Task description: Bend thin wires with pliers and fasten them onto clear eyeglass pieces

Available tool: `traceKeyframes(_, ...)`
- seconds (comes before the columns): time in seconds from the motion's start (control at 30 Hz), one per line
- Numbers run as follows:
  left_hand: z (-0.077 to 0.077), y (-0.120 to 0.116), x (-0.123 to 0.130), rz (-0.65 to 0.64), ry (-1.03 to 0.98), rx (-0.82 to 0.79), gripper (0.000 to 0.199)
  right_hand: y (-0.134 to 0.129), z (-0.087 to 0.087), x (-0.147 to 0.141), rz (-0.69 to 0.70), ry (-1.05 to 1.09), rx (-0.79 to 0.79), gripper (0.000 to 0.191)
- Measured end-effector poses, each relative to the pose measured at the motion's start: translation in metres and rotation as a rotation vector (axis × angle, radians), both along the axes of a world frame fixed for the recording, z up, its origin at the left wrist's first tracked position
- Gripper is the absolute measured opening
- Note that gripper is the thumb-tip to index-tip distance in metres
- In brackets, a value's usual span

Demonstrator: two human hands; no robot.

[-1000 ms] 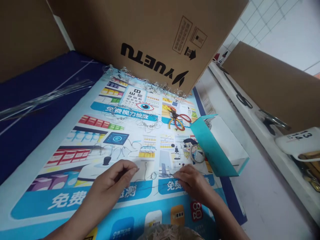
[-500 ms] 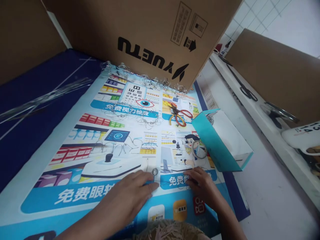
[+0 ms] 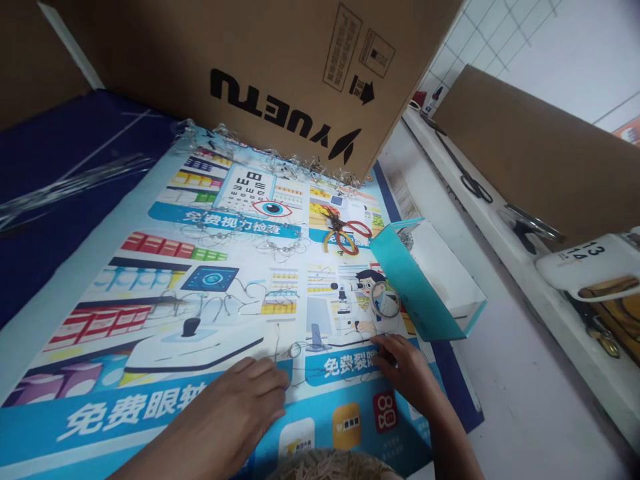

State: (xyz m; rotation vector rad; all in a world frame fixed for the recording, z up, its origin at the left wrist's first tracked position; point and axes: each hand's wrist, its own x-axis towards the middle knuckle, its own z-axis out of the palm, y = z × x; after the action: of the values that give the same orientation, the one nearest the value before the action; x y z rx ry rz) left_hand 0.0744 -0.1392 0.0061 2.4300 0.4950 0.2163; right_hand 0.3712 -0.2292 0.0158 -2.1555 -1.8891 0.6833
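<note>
My left hand (image 3: 253, 403) rests low over the printed sheet (image 3: 320, 400), palm down with its fingers curled together. What those fingers hold is hidden, though a thin wire (image 3: 299, 383) shows at their tips. Just beyond them lies a small ring of coiled wire (image 3: 295, 349). To the right, my right hand (image 3: 403, 363) is closed, thumb and forefinger pinched around fine wire that is hard to see against the print. A round clear ring, like a roll of tape (image 3: 386, 299), lies above the right hand. Red-and-yellow-handled scissors or pliers (image 3: 347, 233) sit farther up.
Bent wire pieces (image 3: 280, 243) are scattered mid-sheet, and tangled wire (image 3: 320, 167) lines the cardboard box (image 3: 280, 60). An open teal box (image 3: 425, 287) stands at right. Straight wires (image 3: 75, 190) lie at left. A white mug (image 3: 580, 263) is on the right ledge (image 3: 480, 213).
My hands have moved apart, the left one drawing back to the left and the right one shifting slightly right. The view has turned a little, so the scene sits farther left.
</note>
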Motion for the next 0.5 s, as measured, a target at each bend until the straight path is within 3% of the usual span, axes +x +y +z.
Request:
traceKeyframes(0.27, -0.006, 0.004, -0.005, 0.085, -0.006, 0.051, 0.024, 0.0, 0.003, 0.001, -0.06, 0.118, 0.012, 0.013)
traceKeyframes(0.5, -0.025, 0.012, -0.018, 0.367, -0.059, 0.073, 0.024, 0.003, 0.007, -0.01, -0.272, 0.723, -0.031, 0.021)
